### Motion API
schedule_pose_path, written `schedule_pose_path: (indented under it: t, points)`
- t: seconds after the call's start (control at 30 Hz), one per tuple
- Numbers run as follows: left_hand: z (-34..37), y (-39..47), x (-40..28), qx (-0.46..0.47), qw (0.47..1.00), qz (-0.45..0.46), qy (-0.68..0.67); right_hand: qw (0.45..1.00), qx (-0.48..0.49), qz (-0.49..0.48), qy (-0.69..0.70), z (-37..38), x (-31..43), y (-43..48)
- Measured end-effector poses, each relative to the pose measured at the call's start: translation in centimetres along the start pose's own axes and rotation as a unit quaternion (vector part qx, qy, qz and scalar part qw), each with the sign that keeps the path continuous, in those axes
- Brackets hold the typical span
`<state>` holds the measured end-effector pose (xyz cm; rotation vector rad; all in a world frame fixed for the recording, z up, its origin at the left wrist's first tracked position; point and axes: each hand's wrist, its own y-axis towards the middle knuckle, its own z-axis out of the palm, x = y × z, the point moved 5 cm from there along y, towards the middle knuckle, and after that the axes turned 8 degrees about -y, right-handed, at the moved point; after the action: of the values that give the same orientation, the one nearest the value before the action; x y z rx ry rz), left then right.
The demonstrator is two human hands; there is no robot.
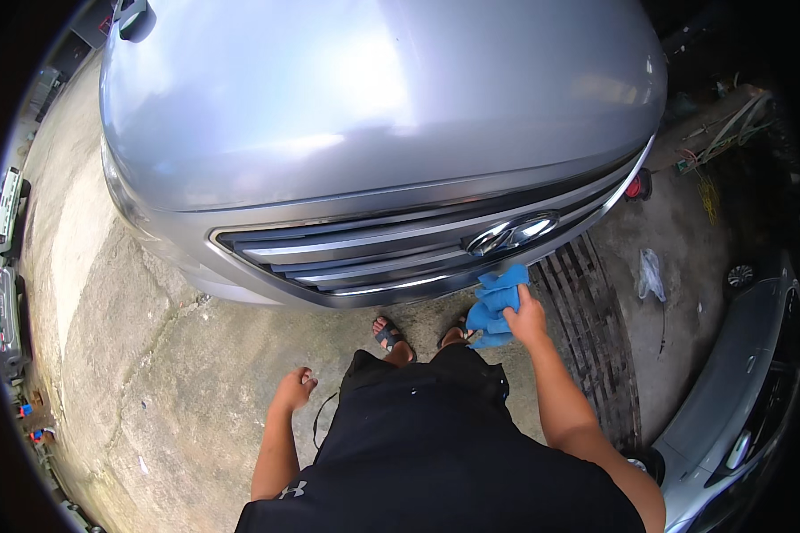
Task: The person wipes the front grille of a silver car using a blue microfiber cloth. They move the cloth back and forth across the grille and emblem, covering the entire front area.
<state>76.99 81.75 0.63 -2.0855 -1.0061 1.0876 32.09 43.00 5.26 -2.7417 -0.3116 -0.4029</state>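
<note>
A crumpled blue cloth (497, 308) is gripped in my right hand (528, 317), its folds hanging loose below the fingers. The cloth is just in front of a silver car's grille (373, 250), under the chrome oval emblem (513, 233); whether it touches the bumper I cannot tell. Above the grille spreads the car's glossy hood (307, 106), with bright reflections on it. My left hand (298, 388) hangs beside my body over the concrete, fingers loosely curled, with nothing visible in it.
A slatted drain grate (590, 333) crosses the concrete floor (173, 400) at my right. Beyond it lie a clear plastic bag (651, 274) and a red round object (635, 186). Another car (727, 380) stands at the right; parked vehicles (8, 320) line the far left.
</note>
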Motion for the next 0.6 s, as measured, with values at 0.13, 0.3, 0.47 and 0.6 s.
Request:
schedule_pose_path:
  t: [0.13,0.3,0.47,0.6]
  points:
    - [1.2,2.5,-1.9,0.041,0.998,0.003,0.040,0.998,-0.019,0.060,0.029,-1.2,-5.5,-1.1]
    - [2.1,4.7,-7.9,0.009,0.997,0.068,-0.025,0.991,-0.127,0.021,0.026,-5.2,-7.7,2.4]
    - [3.5,4.3,-12.9,-0.010,0.998,0.053,-0.015,0.999,-0.049,-0.009,0.000,-9.1,-10.7,11.0]
    - [7.0,2.9,-15.8,-0.017,0.999,0.027,0.042,0.981,0.003,-0.172,-0.087,-9.4,-10.9,15.3]
